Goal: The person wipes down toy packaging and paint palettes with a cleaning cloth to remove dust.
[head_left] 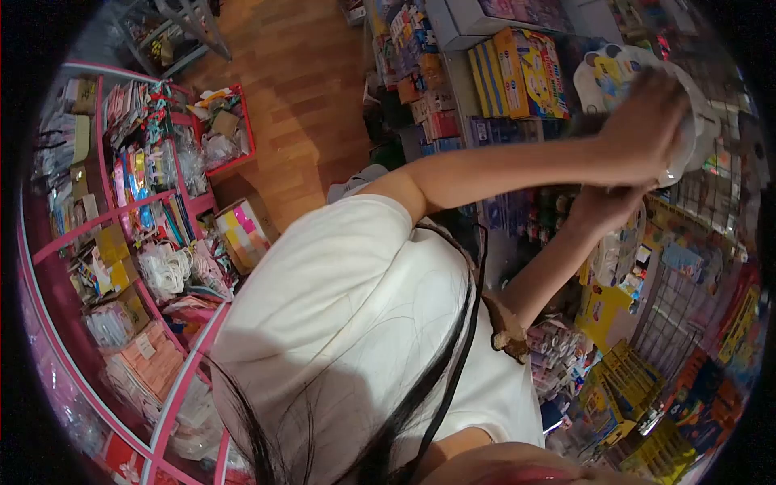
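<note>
My left hand (pixel 647 133) is at the upper right, smeared by motion. Its fingers curl over a pale, glossy package with a scalloped white edge (pixel 588 90) and a yellow and blue print. Just below it is my right hand (pixel 618 208), its fingers closed at the package's lower edge. My left forearm hides part of the package, and its exact kind is not clear. Under my right hand hangs a clear plastic pack (pixel 618 250). A brown band or cloth (pixel 508 330) lies near my right elbow.
Yellow and red boxes (pixel 529 73) stand on the shelf beside my left forearm. Wire racks (pixel 667 315) and yellow baskets (pixel 626 376) are at the right. A pink-framed shelf (pixel 105 218) full of packaged goods lines the left, with a red crate (pixel 242 158) on the wooden floor (pixel 299 89).
</note>
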Demonstrator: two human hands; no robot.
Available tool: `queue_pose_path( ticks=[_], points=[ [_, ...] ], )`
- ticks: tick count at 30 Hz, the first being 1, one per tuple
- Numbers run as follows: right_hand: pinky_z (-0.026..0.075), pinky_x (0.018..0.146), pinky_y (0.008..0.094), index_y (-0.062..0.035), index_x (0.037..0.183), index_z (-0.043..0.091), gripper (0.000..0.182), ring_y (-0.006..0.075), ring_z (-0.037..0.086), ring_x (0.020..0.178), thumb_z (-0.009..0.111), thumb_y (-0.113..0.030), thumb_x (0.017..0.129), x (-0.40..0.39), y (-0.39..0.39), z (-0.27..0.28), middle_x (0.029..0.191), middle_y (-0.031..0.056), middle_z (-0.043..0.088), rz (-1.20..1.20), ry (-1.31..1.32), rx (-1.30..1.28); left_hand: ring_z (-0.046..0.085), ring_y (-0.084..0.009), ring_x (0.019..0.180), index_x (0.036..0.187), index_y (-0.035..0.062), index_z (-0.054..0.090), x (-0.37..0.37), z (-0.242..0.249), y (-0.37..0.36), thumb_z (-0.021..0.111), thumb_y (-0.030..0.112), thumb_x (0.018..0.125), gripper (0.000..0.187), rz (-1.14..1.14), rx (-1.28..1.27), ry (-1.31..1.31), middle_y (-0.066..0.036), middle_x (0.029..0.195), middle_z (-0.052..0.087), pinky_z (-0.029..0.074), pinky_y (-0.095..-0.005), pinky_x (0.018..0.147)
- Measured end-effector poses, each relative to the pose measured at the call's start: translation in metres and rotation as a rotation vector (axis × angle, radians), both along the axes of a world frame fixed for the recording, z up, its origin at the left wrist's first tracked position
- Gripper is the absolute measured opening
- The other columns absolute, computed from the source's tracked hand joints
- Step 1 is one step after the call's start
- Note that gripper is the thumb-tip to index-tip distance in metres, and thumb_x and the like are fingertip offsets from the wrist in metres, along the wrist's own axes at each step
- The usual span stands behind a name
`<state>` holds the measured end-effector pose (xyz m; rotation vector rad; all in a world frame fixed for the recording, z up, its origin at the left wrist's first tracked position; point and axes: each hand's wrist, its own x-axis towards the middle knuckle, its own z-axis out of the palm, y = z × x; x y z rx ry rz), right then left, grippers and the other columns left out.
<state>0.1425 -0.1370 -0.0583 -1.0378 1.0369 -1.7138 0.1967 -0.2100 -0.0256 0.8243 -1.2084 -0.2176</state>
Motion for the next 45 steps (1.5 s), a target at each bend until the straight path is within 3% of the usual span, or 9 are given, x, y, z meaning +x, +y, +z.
queue_pose_path(
  ticks=[7,10,13,19,26,29,33,40,45],
  points=[
    [0.039,0.087,0.0395,-0.0033,0.128,0.029,0.058,0.0245,0.043,0.109,0.043,-0.043,0.088,0.004,-0.002,0.004,0.122,0.0142,0.039,-0.011,0.207,-0.108,0.044,-0.0407,0.108,0.109,-0.0046,0.047,0.032,-0.05,-0.072,0.038,0.029,0.088,0.041,-0.366,0.288,0.108,-0.027,0.113,0.048,0.034,-0.0426,0.09],
    [0.042,0.075,0.0294,-0.0016,0.122,0.037,0.052,0.0174,0.052,0.093,0.041,-0.043,0.089,0.019,-0.004,0.008,0.106,0.0109,0.05,-0.102,0.2,-0.149,0.039,-0.04,0.113,0.118,-0.0037,0.042,0.023,-0.065,-0.027,0.036,0.022,0.09,0.038,-0.32,0.203,0.289,-0.026,0.12,0.042,0.031,-0.0395,0.096],
    [0.038,0.087,0.033,-0.0051,0.13,0.03,0.055,0.0195,0.045,0.108,0.037,-0.044,0.091,0.008,-0.008,0.004,0.122,0.0115,0.042,-0.105,0.234,-0.048,0.031,-0.0332,0.123,0.123,0.0057,0.043,0.01,-0.055,0.04,0.039,0.021,0.091,0.036,-0.298,0.126,0.282,-0.019,0.13,0.037,0.023,-0.0404,0.103],
    [0.035,0.093,0.0381,-0.0056,0.132,0.026,0.058,0.025,0.041,0.115,0.032,-0.046,0.091,0.003,0.0,0.004,0.13,0.0108,0.036,0.206,-0.207,-0.116,0.034,-0.0254,0.123,0.117,0.0144,0.05,0.019,-0.014,0.042,0.043,0.015,0.087,0.03,-0.184,-0.194,-0.334,-0.007,0.13,0.041,0.023,-0.0483,0.102],
    [0.036,0.091,0.0348,-0.0027,0.128,0.03,0.058,0.0221,0.044,0.111,0.039,-0.045,0.089,0.0,0.001,0.009,0.123,0.0099,0.042,0.021,-0.043,-0.087,0.045,-0.0332,0.11,0.114,0.0026,0.051,0.021,0.006,-0.024,0.046,0.019,0.083,0.035,-0.026,-0.032,-0.024,-0.018,0.118,0.049,0.035,-0.0391,0.094],
    [0.033,0.093,0.0341,0.0,0.129,0.03,0.062,0.0218,0.042,0.112,0.042,-0.045,0.088,0.002,0.007,0.01,0.126,0.011,0.039,-0.054,0.118,-0.028,0.049,-0.0376,0.101,0.11,-0.0021,0.05,0.039,0.006,-0.05,0.043,0.019,0.083,0.035,-0.392,0.431,0.087,-0.021,0.111,0.052,0.036,-0.0405,0.088],
    [0.034,0.092,0.0332,-0.0018,0.132,0.027,0.062,0.0218,0.041,0.114,0.04,-0.044,0.089,0.007,0.004,0.013,0.129,0.0119,0.037,-0.115,0.05,0.025,0.033,-0.0327,0.122,0.122,0.0033,0.044,0.026,0.0,0.001,0.042,0.022,0.089,0.038,-0.311,0.16,0.063,-0.019,0.127,0.04,0.028,-0.0358,0.099],
    [0.039,0.089,0.0354,-0.0061,0.134,0.024,0.06,0.0231,0.043,0.113,0.037,-0.045,0.09,0.018,0.01,0.02,0.127,0.0091,0.039,0.121,-0.199,-0.008,0.027,-0.029,0.127,0.121,0.0181,0.048,0.023,0.012,0.043,0.045,0.018,0.087,0.034,-0.198,0.092,-0.262,-0.008,0.132,0.038,0.013,-0.0557,0.102],
    [0.038,0.09,0.0385,-0.0036,0.132,0.024,0.064,0.0245,0.04,0.115,0.041,-0.046,0.088,0.015,0.007,0.014,0.129,0.0106,0.036,-0.037,-0.038,-0.061,0.039,-0.0308,0.118,0.117,0.0133,0.051,0.047,0.0,-0.048,0.045,0.021,0.088,0.031,-0.363,0.188,0.017,-0.011,0.126,0.044,0.03,-0.04,0.098]
  ],
)
